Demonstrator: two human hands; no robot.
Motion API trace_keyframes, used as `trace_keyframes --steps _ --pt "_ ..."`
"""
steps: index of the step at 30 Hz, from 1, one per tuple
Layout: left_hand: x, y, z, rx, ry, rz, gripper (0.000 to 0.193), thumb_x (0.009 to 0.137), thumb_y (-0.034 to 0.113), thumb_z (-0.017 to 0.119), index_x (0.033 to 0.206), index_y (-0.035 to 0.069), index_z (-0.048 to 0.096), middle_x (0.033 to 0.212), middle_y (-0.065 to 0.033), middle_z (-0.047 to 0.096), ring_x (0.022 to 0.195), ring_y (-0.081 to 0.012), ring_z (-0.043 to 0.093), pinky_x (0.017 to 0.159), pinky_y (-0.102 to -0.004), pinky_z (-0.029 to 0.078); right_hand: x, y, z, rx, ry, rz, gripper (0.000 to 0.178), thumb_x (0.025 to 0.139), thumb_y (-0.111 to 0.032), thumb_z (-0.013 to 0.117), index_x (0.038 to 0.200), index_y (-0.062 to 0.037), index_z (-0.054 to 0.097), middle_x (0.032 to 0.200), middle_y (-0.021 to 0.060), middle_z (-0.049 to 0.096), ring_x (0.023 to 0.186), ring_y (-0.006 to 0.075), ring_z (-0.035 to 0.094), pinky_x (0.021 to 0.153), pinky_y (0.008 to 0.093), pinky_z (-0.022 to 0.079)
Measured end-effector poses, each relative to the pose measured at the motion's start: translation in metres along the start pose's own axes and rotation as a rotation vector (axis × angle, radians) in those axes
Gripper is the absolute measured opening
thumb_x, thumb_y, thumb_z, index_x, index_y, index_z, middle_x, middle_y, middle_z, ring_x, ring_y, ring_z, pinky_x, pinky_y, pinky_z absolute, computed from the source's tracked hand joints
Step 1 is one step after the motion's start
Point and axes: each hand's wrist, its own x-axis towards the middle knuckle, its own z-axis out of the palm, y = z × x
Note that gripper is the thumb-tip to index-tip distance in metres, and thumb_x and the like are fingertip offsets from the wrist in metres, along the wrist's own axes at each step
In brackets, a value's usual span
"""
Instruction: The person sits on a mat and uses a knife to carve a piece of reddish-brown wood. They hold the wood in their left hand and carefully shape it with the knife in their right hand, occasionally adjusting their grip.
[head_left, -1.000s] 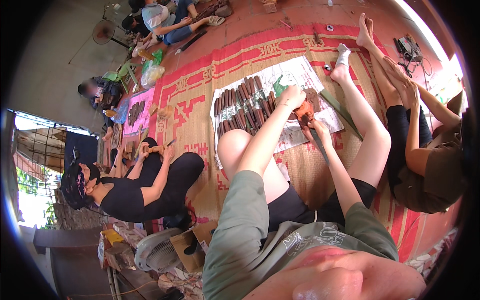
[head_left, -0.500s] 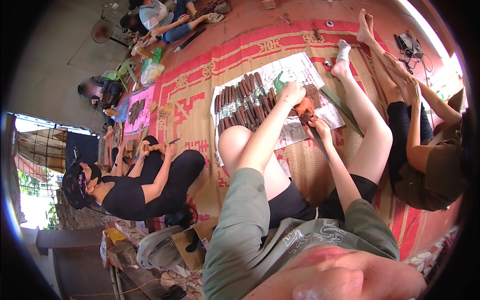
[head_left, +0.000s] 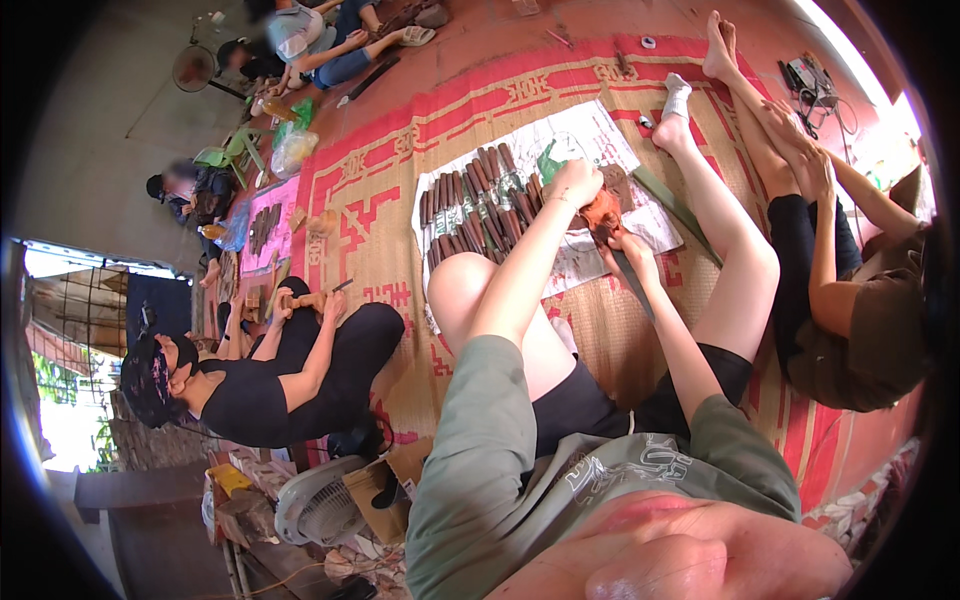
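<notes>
My left hand (head_left: 577, 183) is closed on an orange-brown carved wood piece (head_left: 604, 210), pinning it over the white printed sheet (head_left: 575, 272). From the near side my right hand (head_left: 637, 256) grips a long, narrow grey carving tool (head_left: 638, 292). The tool's shaft runs back along my right forearm, and its front end meets the carving's near side, partly hidden by my fingers. Just left of my hands lie rows of dark-handled carving tools (head_left: 480, 205) on the sheet. A brown flat block or pad (head_left: 626, 192) sits right beside the carving.
A red-and-tan woven mat (head_left: 390, 210) spreads under everything. A green strip (head_left: 678, 212) lies by my right leg. One person (head_left: 250, 385) carves at my left; another person (head_left: 850, 290) sits at my right. Behind the left person stand a fan (head_left: 318, 500) and a cardboard box (head_left: 385, 505).
The whole view has shifted slightly. Both hands keep their grips on the carving and the tool, with only slight movement at the carving.
</notes>
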Motion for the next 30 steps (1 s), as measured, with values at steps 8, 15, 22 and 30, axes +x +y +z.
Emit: trace_keyframes --steps 8,15,22,30 --pt "-0.001 0.006 -0.006 -0.004 -0.023 0.005 0.03 0.078 0.023 0.047 0.088 0.002 0.065 0.09 -0.0248 0.062 0.086 -0.0383 0.062 0.078 -0.0442 0.049 -0.002 0.007 -0.003 -0.044 -0.009 -0.066 0.019 0.066 -0.007 0.072 0.074 -0.0023 0.056 0.076 0.0139 0.059 0.07 0.03 0.06 0.064 0.0365 0.05" --pt "-0.005 0.008 -0.008 0.002 -0.024 -0.009 0.032 0.078 0.025 0.044 0.085 0.002 0.067 0.09 -0.0238 0.062 0.088 -0.0375 0.061 0.08 -0.0434 0.048 0.005 0.011 -0.003 0.021 0.019 -0.022 0.015 0.068 -0.002 0.067 0.073 -0.0024 0.053 0.067 0.0115 0.054 0.061 0.0292 0.057 0.055 0.0358 0.046" --pt "-0.009 0.013 -0.015 0.012 -0.051 -0.01 0.029 0.077 0.022 0.045 0.083 0.004 0.067 0.089 -0.0211 0.063 0.086 -0.0362 0.061 0.078 -0.0423 0.049 0.004 0.007 0.004 0.033 0.062 -0.025 0.016 0.068 -0.005 0.068 0.073 -0.0024 0.053 0.07 0.0135 0.055 0.063 0.0321 0.057 0.056 0.039 0.046" --pt "-0.008 0.007 -0.01 -0.005 -0.008 -0.017 0.03 0.077 0.025 0.045 0.08 0.004 0.067 0.086 -0.0213 0.063 0.085 -0.0365 0.061 0.077 -0.043 0.049 -0.008 0.009 0.001 0.037 0.017 -0.063 0.016 0.069 -0.005 0.068 0.073 -0.0023 0.053 0.068 0.0135 0.055 0.064 0.0329 0.057 0.056 0.0386 0.046"
